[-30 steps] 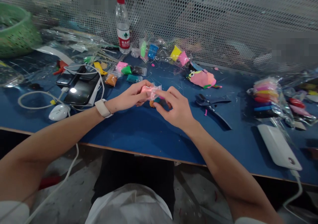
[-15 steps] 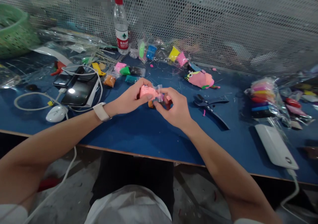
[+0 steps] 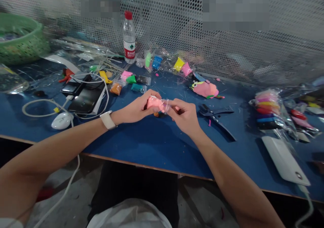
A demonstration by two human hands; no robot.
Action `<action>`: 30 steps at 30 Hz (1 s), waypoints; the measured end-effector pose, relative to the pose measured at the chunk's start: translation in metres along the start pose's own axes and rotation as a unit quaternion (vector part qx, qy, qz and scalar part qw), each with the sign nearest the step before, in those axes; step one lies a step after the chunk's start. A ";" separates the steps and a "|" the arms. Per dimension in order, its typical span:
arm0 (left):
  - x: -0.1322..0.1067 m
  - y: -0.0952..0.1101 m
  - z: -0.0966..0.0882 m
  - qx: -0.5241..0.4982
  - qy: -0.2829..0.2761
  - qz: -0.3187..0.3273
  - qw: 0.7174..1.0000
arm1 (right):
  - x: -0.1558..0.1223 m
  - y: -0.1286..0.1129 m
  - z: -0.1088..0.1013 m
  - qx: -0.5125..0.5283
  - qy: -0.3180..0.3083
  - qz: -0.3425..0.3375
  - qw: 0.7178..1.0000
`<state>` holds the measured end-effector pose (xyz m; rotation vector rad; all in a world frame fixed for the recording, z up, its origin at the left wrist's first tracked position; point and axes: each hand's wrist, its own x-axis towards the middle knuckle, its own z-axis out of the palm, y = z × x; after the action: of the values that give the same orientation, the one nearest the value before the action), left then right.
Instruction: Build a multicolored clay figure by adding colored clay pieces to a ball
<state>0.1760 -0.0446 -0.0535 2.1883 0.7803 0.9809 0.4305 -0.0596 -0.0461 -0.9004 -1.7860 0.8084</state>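
Observation:
Over the middle of the blue table [image 3: 162, 143], my left hand [image 3: 140, 108] is closed around a clear plastic bag of pink modelling clay [image 3: 155, 103]. The fingers and thumb of my right hand [image 3: 186, 115] pinch the bag's right end. A bit of pink shows between my right fingers; what it belongs to is partly hidden. Below the bag, a small orange piece [image 3: 156, 114] is mostly covered by my hands. To the right lies a pink clay figure [image 3: 205, 88] with a yellow and green end and an eye, beside dark blue pliers-like cutters [image 3: 217, 118].
Small bags of coloured clay, such as the orange one [image 3: 115, 88], lie behind my hands near a water bottle [image 3: 129, 42]. Phones [image 3: 84, 98] and white cable are at left, by a green basket [image 3: 22, 42]. A white power bank [image 3: 285, 159] lies at right.
The view has tilted, so everything sits slightly lower in the picture. My right fingers have shifted from the bag's top edge to a tighter pinch at its right end.

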 end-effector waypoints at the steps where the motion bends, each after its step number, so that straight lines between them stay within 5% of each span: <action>1: 0.000 -0.001 0.000 0.007 0.004 0.000 1.000 | 0.001 -0.001 -0.001 -0.001 -0.010 0.010 1.000; 9: -0.007 0.000 0.002 0.082 -0.064 0.014 0.994 | 0.000 -0.004 0.000 -0.003 -0.072 0.094 0.993; 18: -0.008 -0.001 -0.002 0.209 -0.114 0.025 0.971 | -0.004 -0.013 0.003 -0.006 -0.128 0.085 0.988; 24: -0.007 -0.012 -0.002 0.255 -0.118 0.080 0.956 | -0.004 -0.007 0.007 -0.026 -0.141 0.065 0.988; 30: -0.003 -0.011 -0.008 0.277 -0.061 0.051 0.958 | -0.001 0.000 0.005 -0.009 -0.109 0.051 0.993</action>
<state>0.1653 -0.0373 -0.0583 2.7613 0.9793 0.7202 0.4264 -0.0615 -0.0482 -0.9510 -1.9493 0.9896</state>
